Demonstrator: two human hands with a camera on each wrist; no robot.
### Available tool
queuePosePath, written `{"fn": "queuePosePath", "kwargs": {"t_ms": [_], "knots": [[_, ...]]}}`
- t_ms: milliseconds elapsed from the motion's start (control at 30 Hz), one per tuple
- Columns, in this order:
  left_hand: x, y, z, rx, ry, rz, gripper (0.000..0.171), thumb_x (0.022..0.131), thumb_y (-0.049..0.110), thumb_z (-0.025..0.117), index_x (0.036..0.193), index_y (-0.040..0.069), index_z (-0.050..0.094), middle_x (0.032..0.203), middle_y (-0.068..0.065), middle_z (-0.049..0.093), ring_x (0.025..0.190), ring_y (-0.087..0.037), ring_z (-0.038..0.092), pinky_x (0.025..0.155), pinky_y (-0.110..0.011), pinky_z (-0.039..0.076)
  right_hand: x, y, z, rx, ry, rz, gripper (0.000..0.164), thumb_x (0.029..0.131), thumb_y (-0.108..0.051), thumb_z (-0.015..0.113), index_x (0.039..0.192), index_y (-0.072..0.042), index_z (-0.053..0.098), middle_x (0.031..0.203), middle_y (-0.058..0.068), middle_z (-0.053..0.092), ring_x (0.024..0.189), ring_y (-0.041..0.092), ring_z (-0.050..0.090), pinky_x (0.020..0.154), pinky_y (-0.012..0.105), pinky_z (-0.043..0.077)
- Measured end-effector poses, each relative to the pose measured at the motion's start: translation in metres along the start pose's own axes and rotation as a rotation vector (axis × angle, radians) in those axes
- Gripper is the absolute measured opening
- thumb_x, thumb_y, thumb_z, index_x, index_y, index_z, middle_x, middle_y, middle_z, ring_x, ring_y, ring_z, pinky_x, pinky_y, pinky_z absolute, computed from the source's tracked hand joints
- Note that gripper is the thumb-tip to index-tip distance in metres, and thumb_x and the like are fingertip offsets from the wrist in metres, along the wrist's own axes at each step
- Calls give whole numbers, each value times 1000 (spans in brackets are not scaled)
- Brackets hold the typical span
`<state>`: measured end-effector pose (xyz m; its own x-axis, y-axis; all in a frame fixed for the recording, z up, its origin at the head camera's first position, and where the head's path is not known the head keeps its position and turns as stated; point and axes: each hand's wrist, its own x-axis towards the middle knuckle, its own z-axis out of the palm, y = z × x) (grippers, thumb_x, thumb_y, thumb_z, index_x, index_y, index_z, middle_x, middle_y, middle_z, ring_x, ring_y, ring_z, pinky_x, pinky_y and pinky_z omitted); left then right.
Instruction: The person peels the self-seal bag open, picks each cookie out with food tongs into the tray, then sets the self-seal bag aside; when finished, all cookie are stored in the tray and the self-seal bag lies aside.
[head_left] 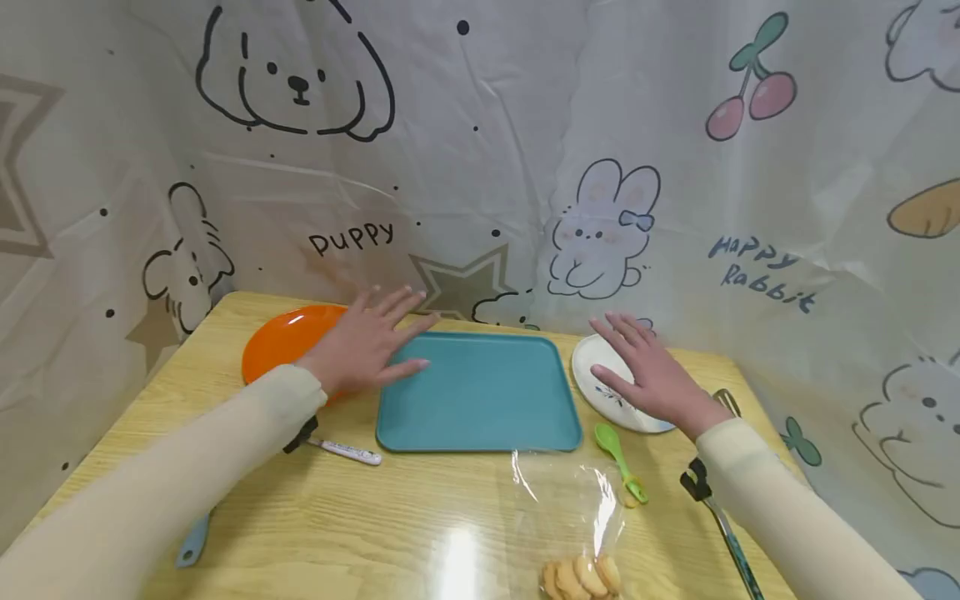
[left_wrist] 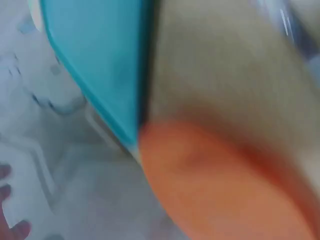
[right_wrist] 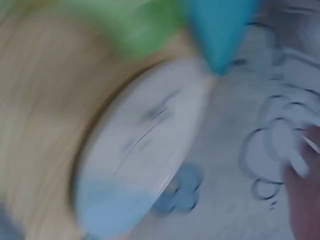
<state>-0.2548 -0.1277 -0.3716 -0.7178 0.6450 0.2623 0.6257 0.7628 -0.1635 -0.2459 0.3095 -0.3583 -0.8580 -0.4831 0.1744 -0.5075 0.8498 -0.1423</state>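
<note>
My left hand (head_left: pixel 365 342) is raised with fingers spread, overlapping the orange plate (head_left: pixel 281 337) and the left edge of the teal tray (head_left: pixel 480 396) in the head view. Opposite it, my right hand (head_left: pixel 648 367) also has its fingers extended, in front of the white plate (head_left: pixel 592 367) with its small blue print. Neither hand holds anything. In the left wrist view the orange plate (left_wrist: pixel 215 185) and tray (left_wrist: pixel 95 60) are blurred, with only fingertips (left_wrist: pixel 12 230) at the edge. The right wrist view shows the white plate (right_wrist: pixel 145 130) and part of the hand (right_wrist: pixel 306 190).
A green spoon (head_left: pixel 618 458) lies right of a clear bag (head_left: pixel 562 508) of cookies (head_left: pixel 581 577). Near the left sleeve are a white pen-like item (head_left: pixel 348 452) and a blue-grey handle (head_left: pixel 193 542). A dark-handled utensil (head_left: pixel 738 550) lies by the right forearm. A printed curtain (head_left: pixel 480 167) hangs behind the table.
</note>
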Motion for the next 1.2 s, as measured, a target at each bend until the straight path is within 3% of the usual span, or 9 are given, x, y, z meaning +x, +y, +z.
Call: {"fn": "queuePosePath", "kwargs": {"t_ms": [100, 233, 300, 400, 600, 767, 933, 1100, 1200], "knots": [[-4, 37, -1, -207, -39, -4, 55, 98, 61, 35, 120, 18, 61, 119, -6, 63, 107, -21, 59, 91, -41, 49, 3, -18, -10, 246, -103, -29, 50, 98, -40, 55, 142, -19, 47, 149, 9, 45, 139, 34, 40, 111, 57, 34], [-14, 95, -1, -687, -301, -7, 40, 99, 53, 44, 89, 19, 63, 76, 5, 61, 64, -7, 54, 59, -24, 46, 7, -46, -15, 463, -407, -101, 30, 98, -33, 56, 123, -17, 61, 124, 4, 65, 118, 24, 60, 101, 43, 49], [-19, 119, 2, -897, -445, -19, 36, 98, 49, 50, 86, 18, 63, 72, 4, 62, 60, -5, 54, 57, -22, 46, 8, -58, -14, 507, -561, -135, 26, 99, -31, 56, 118, -16, 63, 117, 4, 68, 109, 20, 64, 94, 35, 52], [-27, 150, 12, -1171, -578, -75, 26, 95, 40, 60, 90, 15, 66, 77, 0, 68, 63, -8, 61, 58, -23, 51, 8, -70, -9, 541, -702, -158, 24, 97, -28, 59, 112, -12, 65, 109, 8, 70, 99, 13, 66, 85, 26, 52], [-37, 188, 28, -1559, -652, -187, 16, 92, 22, 65, 97, 8, 71, 85, -17, 73, 64, -12, 65, 58, -29, 55, 6, -78, 6, 601, -804, -165, 19, 94, -21, 62, 103, -5, 68, 93, 17, 71, 80, 9, 64, 76, 29, 55], [-43, 205, 32, -1711, -609, -225, 16, 91, 11, 66, 92, -3, 71, 86, -29, 70, 62, -9, 64, 57, -25, 56, 4, -77, 12, 591, -801, -172, 13, 95, -20, 62, 92, -9, 69, 82, 18, 68, 72, 17, 62, 68, 31, 55], [-49, 202, 35, -1746, -566, -250, 18, 94, 10, 60, 90, -6, 66, 84, -29, 70, 60, -10, 65, 53, -23, 55, 1, -73, 13, 605, -769, -144, 17, 96, -23, 59, 91, -8, 67, 82, 20, 67, 68, 17, 59, 63, 28, 51], [-57, 175, 29, -1626, -510, -308, 16, 97, 9, 57, 88, -3, 61, 78, -24, 70, 59, -12, 62, 51, -24, 53, -13, -70, 20, 687, -747, -102, 17, 98, -22, 57, 92, -7, 63, 83, 23, 66, 67, 14, 59, 62, 30, 53], [-60, 150, 22, -1494, -461, -283, 16, 97, 10, 57, 88, -3, 61, 76, -21, 68, 60, -12, 60, 53, -25, 52, -25, -73, 30, 762, -745, -80, 16, 98, -22, 57, 91, -8, 60, 81, 26, 65, 65, 12, 57, 61, 30, 54]]}}
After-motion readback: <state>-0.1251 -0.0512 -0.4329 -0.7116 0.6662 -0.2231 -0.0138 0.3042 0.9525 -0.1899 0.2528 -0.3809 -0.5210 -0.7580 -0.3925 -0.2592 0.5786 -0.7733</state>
